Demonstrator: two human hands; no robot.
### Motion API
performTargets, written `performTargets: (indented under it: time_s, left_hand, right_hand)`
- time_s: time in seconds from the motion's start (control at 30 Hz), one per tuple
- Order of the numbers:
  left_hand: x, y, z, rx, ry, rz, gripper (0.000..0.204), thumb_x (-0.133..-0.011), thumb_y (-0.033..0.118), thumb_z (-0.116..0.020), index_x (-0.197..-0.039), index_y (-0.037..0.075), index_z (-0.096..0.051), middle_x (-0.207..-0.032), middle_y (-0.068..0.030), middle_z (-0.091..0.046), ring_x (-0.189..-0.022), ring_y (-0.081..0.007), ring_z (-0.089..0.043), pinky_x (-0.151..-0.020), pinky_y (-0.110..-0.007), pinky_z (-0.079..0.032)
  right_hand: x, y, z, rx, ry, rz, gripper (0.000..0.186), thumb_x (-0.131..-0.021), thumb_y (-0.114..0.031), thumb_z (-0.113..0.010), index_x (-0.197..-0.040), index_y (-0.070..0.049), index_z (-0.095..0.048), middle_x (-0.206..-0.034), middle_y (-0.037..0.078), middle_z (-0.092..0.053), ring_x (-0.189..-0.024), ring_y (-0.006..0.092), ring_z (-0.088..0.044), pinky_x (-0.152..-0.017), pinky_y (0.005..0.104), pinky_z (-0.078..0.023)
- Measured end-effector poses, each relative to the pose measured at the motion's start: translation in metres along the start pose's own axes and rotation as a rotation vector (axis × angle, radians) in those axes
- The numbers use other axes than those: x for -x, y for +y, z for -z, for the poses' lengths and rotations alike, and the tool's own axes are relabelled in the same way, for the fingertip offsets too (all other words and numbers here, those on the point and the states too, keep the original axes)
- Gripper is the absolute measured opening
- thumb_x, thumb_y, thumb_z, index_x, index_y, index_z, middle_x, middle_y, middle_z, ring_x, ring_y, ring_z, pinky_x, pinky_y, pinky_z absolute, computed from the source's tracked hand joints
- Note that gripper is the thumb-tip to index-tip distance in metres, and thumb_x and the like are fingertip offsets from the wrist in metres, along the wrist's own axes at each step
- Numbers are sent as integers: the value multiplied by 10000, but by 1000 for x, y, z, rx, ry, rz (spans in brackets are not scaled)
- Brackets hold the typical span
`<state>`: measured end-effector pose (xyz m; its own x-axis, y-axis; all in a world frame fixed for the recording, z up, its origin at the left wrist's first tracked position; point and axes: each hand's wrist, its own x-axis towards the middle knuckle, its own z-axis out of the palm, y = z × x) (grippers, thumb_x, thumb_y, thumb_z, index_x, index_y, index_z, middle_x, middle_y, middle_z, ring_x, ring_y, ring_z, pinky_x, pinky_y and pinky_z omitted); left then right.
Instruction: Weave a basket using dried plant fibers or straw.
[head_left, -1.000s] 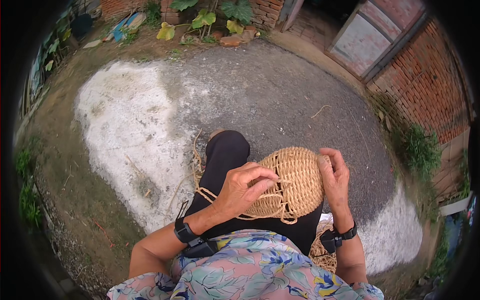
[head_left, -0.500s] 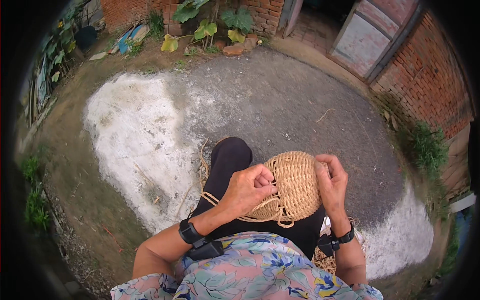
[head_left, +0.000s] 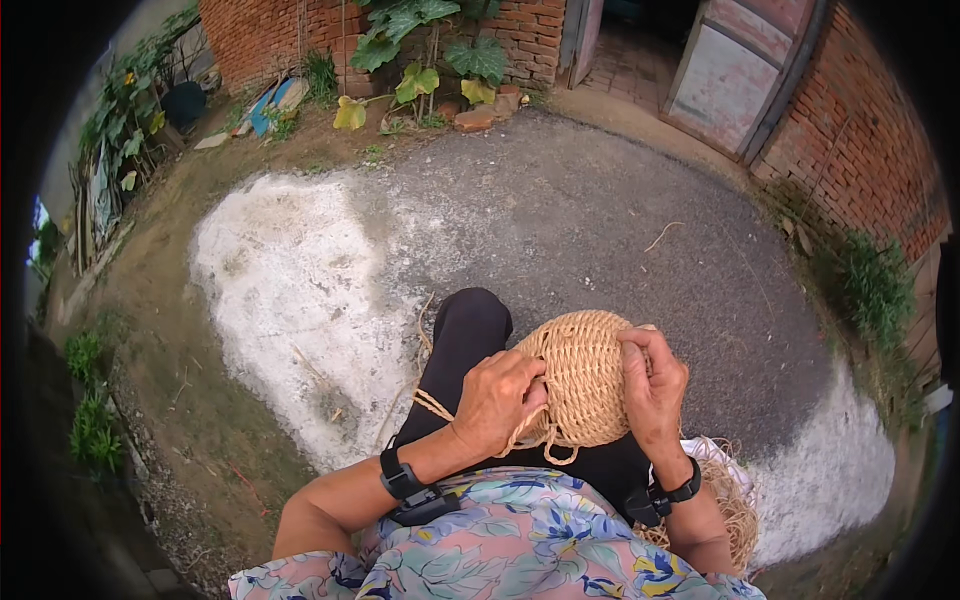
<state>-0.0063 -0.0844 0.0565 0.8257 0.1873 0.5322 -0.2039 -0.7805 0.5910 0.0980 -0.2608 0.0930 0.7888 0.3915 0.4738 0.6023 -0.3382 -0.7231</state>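
Observation:
A half-round piece of tan braided-cord basketwork (head_left: pixel 583 375) rests on my lap over my dark trousers (head_left: pixel 455 345), with loose loops and ends of cord (head_left: pixel 432 405) along its left and lower side. My left hand (head_left: pixel 497 400), back upward, has its fingers curled into the left part of the weave; what the fingertips hold is hidden. My right hand (head_left: pixel 652 390) grips the upper right edge of the basketwork, thumb on the outside. A tangled heap of similar cord (head_left: pixel 732 500) in white wrapping lies low by my right forearm.
Dark paving (head_left: pixel 560 220) with white patches (head_left: pixel 280 260) lies around me. Beyond stand leafy plants (head_left: pixel 420 80), brick walls (head_left: pixel 850 130) and an open doorway with a worn metal door (head_left: pixel 725 90). Weeds and oddments (head_left: pixel 275 105) line the edges.
My left hand's fingers have curled further down into the weave, hiding their tips. My right thumb has shifted along the top edge. The surroundings appear lower and farther right in the picture.

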Motion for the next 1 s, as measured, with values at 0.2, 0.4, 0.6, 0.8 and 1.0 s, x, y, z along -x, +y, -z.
performTargets:
  time_s: [0.2,0.4,0.6,0.8,1.0]
  left_hand:
    - [1,-5,6,224,-164,245,100,-764,8,-710,-807,9,-621,-656,-44,-558,-541,-142,-538,-522,-312,-432]
    - [-25,-37,21,566,-597,460,75,-839,72,-718,-843,13,-671,-720,26,-616,-666,-57,-564,-595,-246,-452]
    - [-22,-42,21,723,-650,542,126,-850,114,-733,-875,-3,-693,-786,-5,-661,-715,-55,-581,-659,-232,-475]
    - [-15,-44,31,327,-242,423,102,-776,96,-697,-786,4,-653,-679,-56,-656,-582,-121,-624,-534,-279,-494]
    - [-10,-51,26,-13,-83,132,87,-733,36,-669,-820,38,-667,-808,-84,-698,-685,-216,-675,-604,-308,-544]
  right_hand:
    - [-2,8,-1,-30,-21,24,106,-910,-53,-600,-991,-25,-663,-700,68,-639,-572,121,-605,-527,279,-447]
    - [0,14,0,-59,-45,-6,110,-911,-57,-602,-998,-32,-664,-682,38,-616,-563,87,-564,-519,265,-432]
    - [0,15,2,-91,-94,-21,115,-916,-38,-588,-1002,-32,-664,-667,9,-578,-567,62,-522,-520,252,-413]
    - [1,21,2,-112,-92,21,129,-915,-30,-592,-1020,-26,-667,-690,6,-582,-587,52,-509,-533,240,-404]
    - [2,18,5,-54,-123,-10,122,-921,-42,-593,-1017,-22,-666,-720,8,-582,-598,48,-493,-533,244,-391]
